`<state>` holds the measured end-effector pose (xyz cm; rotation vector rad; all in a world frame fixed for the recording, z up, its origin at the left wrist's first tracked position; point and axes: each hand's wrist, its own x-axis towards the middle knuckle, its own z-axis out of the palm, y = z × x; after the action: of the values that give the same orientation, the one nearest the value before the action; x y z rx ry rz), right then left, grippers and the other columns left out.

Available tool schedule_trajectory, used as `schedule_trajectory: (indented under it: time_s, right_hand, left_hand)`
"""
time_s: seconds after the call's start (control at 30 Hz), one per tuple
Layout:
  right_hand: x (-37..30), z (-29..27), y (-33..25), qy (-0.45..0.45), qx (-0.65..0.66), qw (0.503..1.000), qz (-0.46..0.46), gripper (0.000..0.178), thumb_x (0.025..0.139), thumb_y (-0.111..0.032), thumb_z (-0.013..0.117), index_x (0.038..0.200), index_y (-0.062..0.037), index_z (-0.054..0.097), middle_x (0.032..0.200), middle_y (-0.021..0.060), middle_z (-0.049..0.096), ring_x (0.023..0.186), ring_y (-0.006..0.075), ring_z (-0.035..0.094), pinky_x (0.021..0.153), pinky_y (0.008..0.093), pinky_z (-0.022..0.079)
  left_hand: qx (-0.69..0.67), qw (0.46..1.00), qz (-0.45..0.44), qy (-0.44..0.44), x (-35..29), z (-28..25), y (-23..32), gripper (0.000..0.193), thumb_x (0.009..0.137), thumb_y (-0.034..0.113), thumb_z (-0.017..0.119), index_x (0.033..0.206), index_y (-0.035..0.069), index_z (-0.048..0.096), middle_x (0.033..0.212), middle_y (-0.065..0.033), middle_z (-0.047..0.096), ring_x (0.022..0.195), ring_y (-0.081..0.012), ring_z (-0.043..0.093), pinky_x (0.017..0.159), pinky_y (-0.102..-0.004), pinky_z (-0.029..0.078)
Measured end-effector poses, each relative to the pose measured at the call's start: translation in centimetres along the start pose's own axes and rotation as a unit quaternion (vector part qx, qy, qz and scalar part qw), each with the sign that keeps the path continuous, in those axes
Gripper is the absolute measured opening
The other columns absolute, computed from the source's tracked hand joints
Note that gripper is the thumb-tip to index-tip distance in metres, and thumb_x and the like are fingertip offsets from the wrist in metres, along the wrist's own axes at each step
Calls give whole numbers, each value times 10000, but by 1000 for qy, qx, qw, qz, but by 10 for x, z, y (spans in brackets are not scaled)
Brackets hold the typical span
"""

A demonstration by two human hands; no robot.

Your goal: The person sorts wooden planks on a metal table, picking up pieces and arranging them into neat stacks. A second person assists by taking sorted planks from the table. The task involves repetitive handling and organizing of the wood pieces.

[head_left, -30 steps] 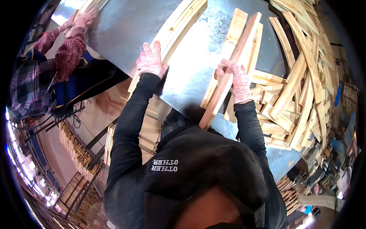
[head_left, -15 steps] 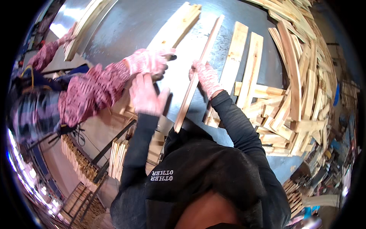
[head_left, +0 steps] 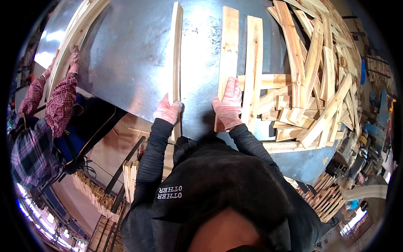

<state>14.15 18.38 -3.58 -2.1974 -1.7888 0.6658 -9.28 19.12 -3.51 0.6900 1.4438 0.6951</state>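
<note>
My left hand [head_left: 168,109], in a pink-and-white glove, is closed around the near end of a narrow wooden strip [head_left: 176,50]. The strip points away from me across the metal table. To its right, my right hand [head_left: 228,107], gloved alike, lies flat over the near part of a wider pale board [head_left: 229,42]. Its fingers stretch out along the board and its thumb sits at the left edge. Just right of that board lies another board [head_left: 253,63], apart from my hand.
The metal table [head_left: 130,54] spreads out ahead. A jumbled pile of boards [head_left: 310,84] covers its right side. At the far left, a co-worker's gloved hands [head_left: 74,54] hold long boards [head_left: 69,50]. Stacked wood [head_left: 94,193] stands below at the left.
The strip went from my right hand to my left and now lies straighter. My right hand moved onto the wider board. The co-worker's near hand withdrew left, and the boards beside it left the middle.
</note>
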Motion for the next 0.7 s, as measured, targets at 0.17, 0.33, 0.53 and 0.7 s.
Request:
schedule_trajectory:
  time_s: [0.17, 0.33, 0.53, 0.7]
  right_hand:
    - [7, -78, 0, -178, 821, 539, 68, 533, 909, -119, 541, 1406, 22, 410, 1192, 173, 622, 1043, 230, 639, 922, 374, 526]
    - [-58, -48, 44, -154, 783, 555, 234, 397, 944, -137, 600, 1303, 16, 523, 1149, 85, 643, 1021, 175, 618, 930, 305, 508]
    - [-63, -79, 12, -151, 663, 705, 200, 435, 945, -73, 595, 1352, 22, 473, 1092, 53, 632, 977, 125, 598, 870, 300, 518]
    - [88, -140, 11, 6, 392, 918, -52, 444, 941, -296, 592, 1201, 63, 569, 1196, 187, 621, 959, 244, 642, 811, 333, 524]
  left_hand:
    - [-25, 1000, -2, -16, -5, 7, 23, 287, 868, 32, 564, 1153, -5, 557, 830, -66, 619, 683, -156, 572, 652, -299, 504]
    - [-59, 998, -22, 6, -4, 34, 12, 293, 849, 79, 603, 1127, -10, 580, 838, -68, 634, 717, -162, 591, 681, -302, 505]
    - [42, 999, 12, 6, 8, 32, -10, 297, 837, 109, 619, 1107, -12, 583, 835, -65, 632, 727, -151, 582, 679, -289, 494]
    - [-11, 1000, -2, 20, -2, 41, 10, 306, 829, 92, 609, 1111, -18, 567, 833, -62, 629, 726, -147, 585, 666, -298, 494]
